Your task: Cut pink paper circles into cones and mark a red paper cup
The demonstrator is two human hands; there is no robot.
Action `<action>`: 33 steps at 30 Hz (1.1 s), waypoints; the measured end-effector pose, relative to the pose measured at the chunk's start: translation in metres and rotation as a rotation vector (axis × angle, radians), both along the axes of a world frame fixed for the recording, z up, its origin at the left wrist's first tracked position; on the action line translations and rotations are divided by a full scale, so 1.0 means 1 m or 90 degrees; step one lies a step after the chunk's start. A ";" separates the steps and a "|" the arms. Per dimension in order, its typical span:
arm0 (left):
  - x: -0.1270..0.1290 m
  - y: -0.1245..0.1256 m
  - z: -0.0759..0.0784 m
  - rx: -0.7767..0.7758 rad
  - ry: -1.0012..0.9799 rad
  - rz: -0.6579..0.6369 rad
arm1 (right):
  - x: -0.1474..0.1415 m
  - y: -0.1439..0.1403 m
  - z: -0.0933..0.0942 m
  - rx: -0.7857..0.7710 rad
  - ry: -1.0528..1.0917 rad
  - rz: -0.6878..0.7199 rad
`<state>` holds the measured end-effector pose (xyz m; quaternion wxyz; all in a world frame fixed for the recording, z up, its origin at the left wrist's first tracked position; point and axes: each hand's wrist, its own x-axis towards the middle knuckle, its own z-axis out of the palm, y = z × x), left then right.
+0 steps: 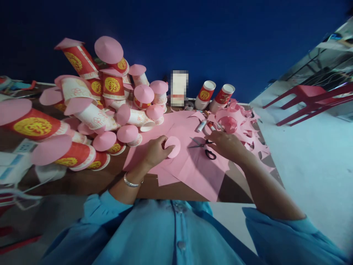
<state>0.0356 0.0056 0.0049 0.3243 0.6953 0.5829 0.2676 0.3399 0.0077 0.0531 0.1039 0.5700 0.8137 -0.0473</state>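
Head view: left hand [156, 151] fingers pinched on pink paper circle [173, 147], held just above pink sheet [193, 165] on surface [91, 180]. Right hand [224, 144] fingers curled loosely over scissors [205, 145]; firm grip cannot be told. Better to seat fingers fully in handles, keep circle flat. Pile of capped cups [110, 106] left of fingers.

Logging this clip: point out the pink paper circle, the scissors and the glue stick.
pink paper circle [173, 146], head view, centre of disc.
scissors [210, 154], head view, black handle loop.
glue stick [201, 125], head view, middle of white tube.
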 end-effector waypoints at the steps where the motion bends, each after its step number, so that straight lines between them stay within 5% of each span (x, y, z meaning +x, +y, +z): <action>1: -0.001 0.000 0.001 0.018 0.071 -0.005 | -0.005 0.002 0.002 0.008 -0.003 -0.025; 6: -0.004 -0.001 0.009 0.062 0.365 -0.009 | -0.029 0.023 0.003 0.057 -0.009 -0.112; 10: -0.004 -0.003 0.012 0.075 0.439 -0.005 | -0.045 0.042 -0.005 0.076 -0.006 -0.229; 14: -0.004 -0.005 0.013 0.080 0.421 -0.007 | -0.057 0.053 -0.014 0.099 0.001 -0.296; 19: -0.007 -0.004 0.011 0.119 0.333 0.040 | -0.065 0.052 -0.019 0.096 -0.002 -0.280; 24: -0.006 -0.002 0.006 0.176 0.178 0.000 | -0.061 0.044 -0.013 0.105 0.013 -0.255; 27: -0.002 -0.002 0.001 0.217 0.034 -0.029 | -0.054 0.038 -0.008 0.079 0.206 -0.257; 33: 0.008 -0.001 -0.006 0.083 -0.323 -0.089 | -0.070 0.018 -0.018 -0.243 0.877 -0.099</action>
